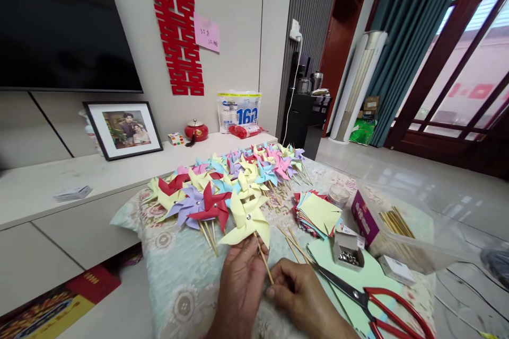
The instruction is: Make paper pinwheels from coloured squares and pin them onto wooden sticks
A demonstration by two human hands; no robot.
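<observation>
A pale yellow paper pinwheel (248,216) with a silver pin at its centre faces away from me. My left hand (238,280) grips it just beneath the paper blades, around the top of its wooden stick (265,265). At the stick's lower end, the curled fingers of my right hand (296,288) pinch it. Beyond my hands lie many finished pinwheels in red, purple, yellow, blue and pink, a red one (215,206) nearest. To the right rest cut paper squares (318,213), loose wooden sticks (293,248) and red-handled scissors (360,296).
A small box of metal pins (349,255) sits on green paper sheets (318,248). Farther right is a clear plastic tub (421,243) with sticks inside. A white cabinet (79,212) stands along the table's left side, carrying a framed photo (155,143).
</observation>
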